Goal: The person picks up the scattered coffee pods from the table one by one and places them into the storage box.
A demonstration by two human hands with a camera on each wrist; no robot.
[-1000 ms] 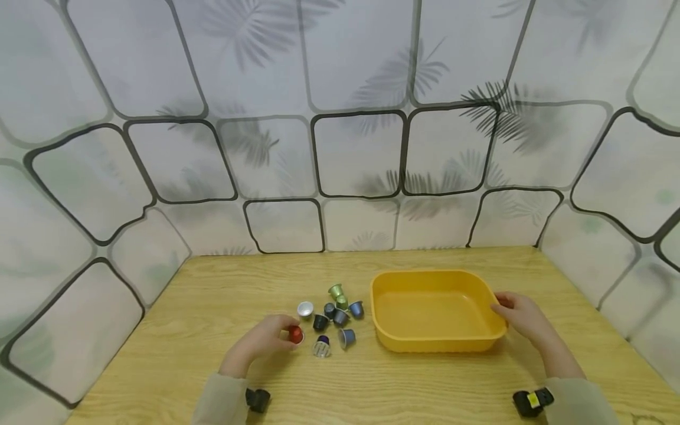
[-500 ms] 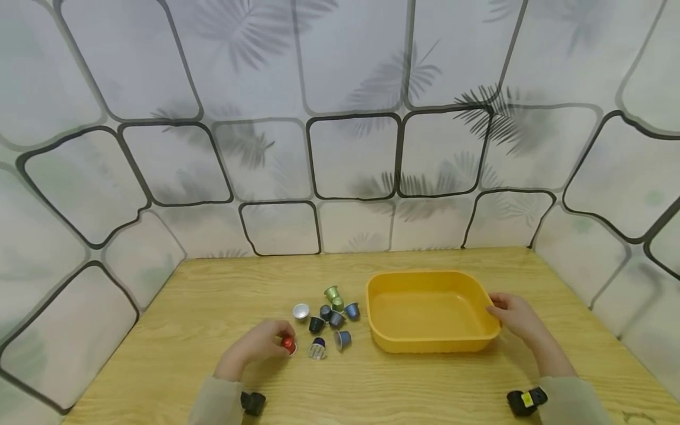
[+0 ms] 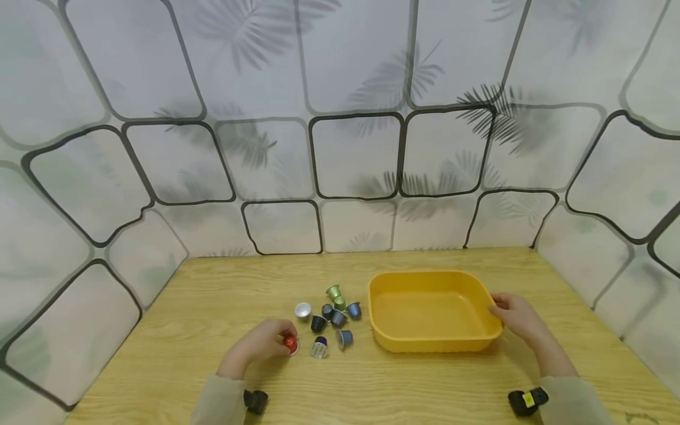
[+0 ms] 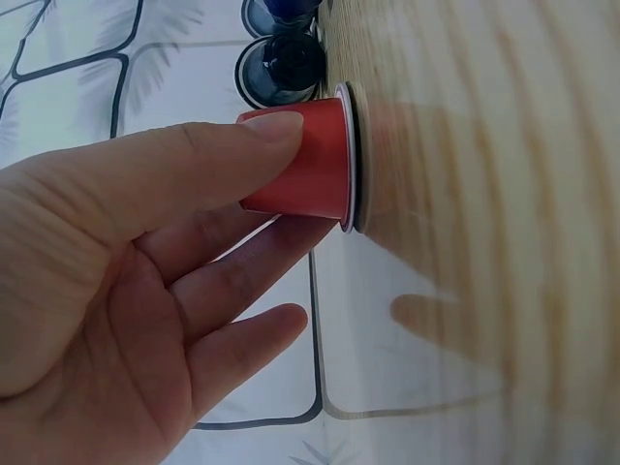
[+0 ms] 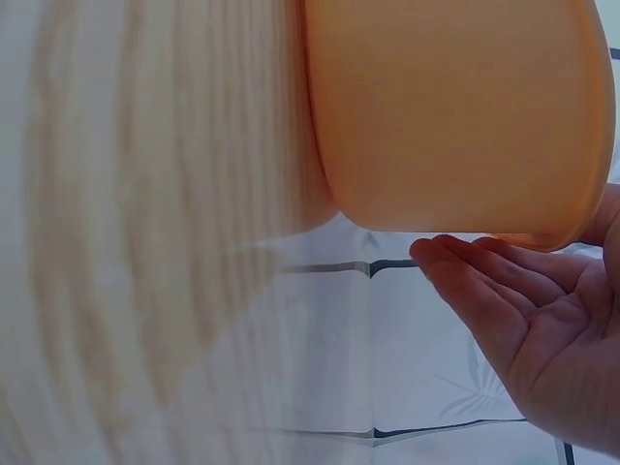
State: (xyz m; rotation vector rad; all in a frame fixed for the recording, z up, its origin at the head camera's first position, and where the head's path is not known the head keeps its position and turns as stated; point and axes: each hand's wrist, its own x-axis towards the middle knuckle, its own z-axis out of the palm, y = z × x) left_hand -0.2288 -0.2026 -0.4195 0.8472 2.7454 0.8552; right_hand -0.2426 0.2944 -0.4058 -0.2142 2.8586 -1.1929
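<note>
My left hand [image 3: 264, 342] pinches a red coffee capsule [image 4: 315, 160] between thumb and fingers, its rimmed end facing the tabletop and close to it. To its right lie several other capsules: a clear one with a purple part [image 3: 320, 348], a black one [image 3: 318, 323], a silver-white one [image 3: 303, 311], a blue-grey one [image 3: 344, 338], a blue one [image 3: 354, 310] and a green one [image 3: 333, 292]. My right hand [image 3: 517, 319] holds the right rim of a yellow plastic tray [image 3: 435, 344], thumb over the edge. In the right wrist view its fingers [image 5: 484, 291] lie along the tray's outer wall.
The tray stands on the wooden table [image 3: 340, 389], right of the capsules, with nothing inside. Patterned wall covering [image 3: 356, 153] encloses the back and both sides of the table.
My left hand has drawn the red capsule slightly towards me, away from the other capsules. My right hand stays at the tray's rim. The head view has shifted a little.
</note>
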